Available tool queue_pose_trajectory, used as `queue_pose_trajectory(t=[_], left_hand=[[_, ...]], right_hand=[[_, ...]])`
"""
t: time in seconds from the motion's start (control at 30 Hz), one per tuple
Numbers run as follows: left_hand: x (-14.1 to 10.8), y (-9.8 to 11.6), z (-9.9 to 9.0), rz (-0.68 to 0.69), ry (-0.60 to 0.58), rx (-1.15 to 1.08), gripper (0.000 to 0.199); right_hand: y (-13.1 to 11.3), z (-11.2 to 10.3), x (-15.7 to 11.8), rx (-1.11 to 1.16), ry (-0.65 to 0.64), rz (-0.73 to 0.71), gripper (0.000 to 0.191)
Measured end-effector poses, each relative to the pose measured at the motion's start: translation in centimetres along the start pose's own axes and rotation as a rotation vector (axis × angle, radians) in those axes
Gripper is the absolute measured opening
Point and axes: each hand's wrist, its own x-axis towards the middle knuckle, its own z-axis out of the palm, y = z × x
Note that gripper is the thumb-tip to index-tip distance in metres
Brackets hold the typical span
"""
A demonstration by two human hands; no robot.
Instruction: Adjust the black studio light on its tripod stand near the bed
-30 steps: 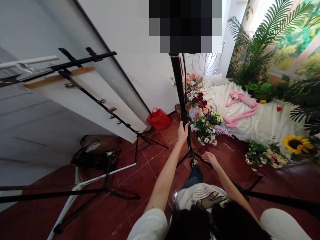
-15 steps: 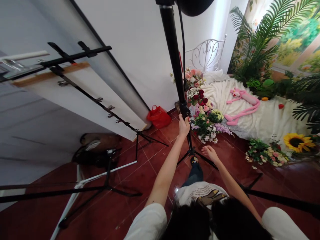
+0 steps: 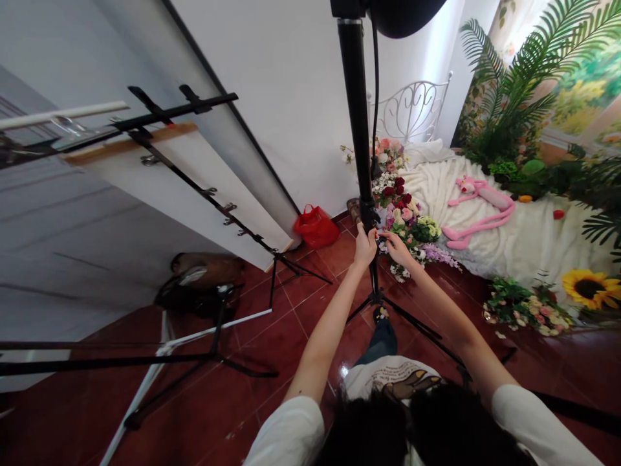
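Note:
A black light stand (image 3: pixel 358 116) rises in front of me, with a dark round lamp head (image 3: pixel 405 14) at its top and a cable beside the pole. My left hand (image 3: pixel 365 246) is wrapped round the pole just below its black collar (image 3: pixel 369 212). From the right, my right hand (image 3: pixel 396 248) reaches to the same spot, its fingertips pressed together beside the pole near a small part. What that part is cannot be made out. The stand's legs spread on the red tiled floor (image 3: pixel 310 304) near my foot.
White board (image 3: pixel 184 207) with metal clips at left, on a black stand. Red plastic bag (image 3: pixel 317 226) by the wall. Flowers (image 3: pixel 402 213), a pink plush toy (image 3: pixel 490 194) on white fabric and a sunflower (image 3: pixel 589 289) at right. Stand legs cross the floor on both sides.
My right hand has moved up and inward to the pole, beside my left hand, and its fingers have closed. My left hand stays on the pole. The view has shifted slightly.

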Motion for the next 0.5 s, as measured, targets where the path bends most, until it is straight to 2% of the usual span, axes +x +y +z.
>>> queue_pose_trajectory(t=[0.13,0.23,0.37,0.5], left_hand=[[0.4,0.3,-0.1,0.022,-0.005,0.004,0.036],[0.5,0.4,-0.2,0.027,-0.011,-0.001,0.037],[0.3,0.5,-0.1,0.006,-0.004,-0.008,0.04],[0.2,0.4,-0.1,-0.006,-0.005,-0.019,0.041]], right_hand=[[0.1,-0.6,0.6,-0.006,-0.019,0.043,0.015],[0.1,-0.4,0.7,-0.011,-0.015,0.089,0.015],[-0.1,0.5,0.9,-0.005,0.004,0.172,0.023],[-0.6,1.8,1.3,0.098,0.055,0.27,0.021]])
